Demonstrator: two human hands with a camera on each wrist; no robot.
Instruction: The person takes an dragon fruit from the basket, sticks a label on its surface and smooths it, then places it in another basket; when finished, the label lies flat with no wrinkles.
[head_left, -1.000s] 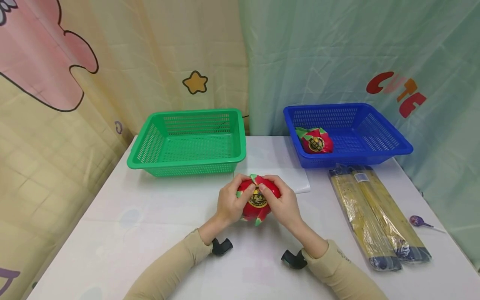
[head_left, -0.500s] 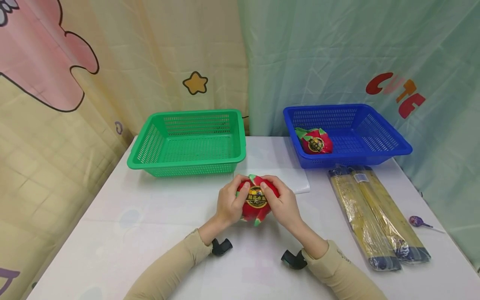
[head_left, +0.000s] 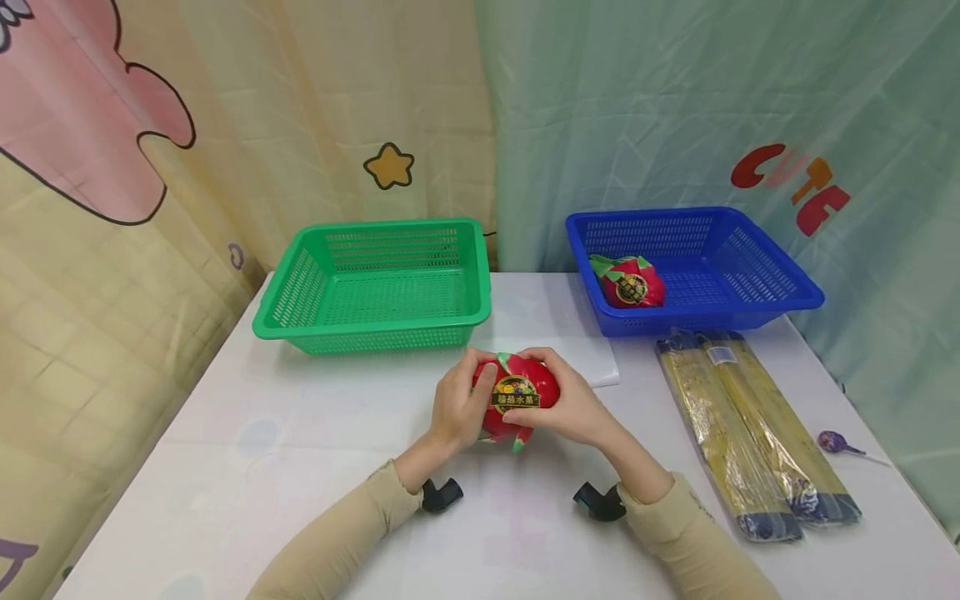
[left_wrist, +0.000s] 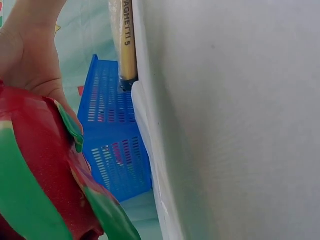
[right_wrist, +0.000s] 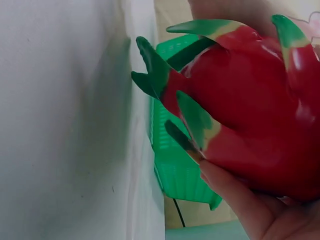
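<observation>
A red dragon fruit point(head_left: 534, 387) with green-tipped scales and a round black-and-gold label is held between both hands over the middle of the table. My left hand point(head_left: 456, 406) grips its left side, thumb on the front beside the label. From the right, my right hand point(head_left: 576, 407) grips it, with the thumb lying sideways along the label's lower edge. In the left wrist view the dragon fruit point(left_wrist: 45, 150) fills the lower left; in the right wrist view the dragon fruit point(right_wrist: 260, 100) shows its green tips. A second dragon fruit point(head_left: 647, 287) lies in the blue basket point(head_left: 675, 318).
A green basket point(head_left: 386, 327) stands at the back left with nothing inside. Two packs of spaghetti point(head_left: 723, 433) lie at the right, beside a lollipop point(head_left: 831, 442). A flat white sheet point(head_left: 600, 367) lies behind the hands. Curtains hang around the table point(head_left: 300, 467).
The label has turned until its writing reads level. My right thumb has swung down from the label's upper right to its lower edge, and the right wrist has shifted slightly right.
</observation>
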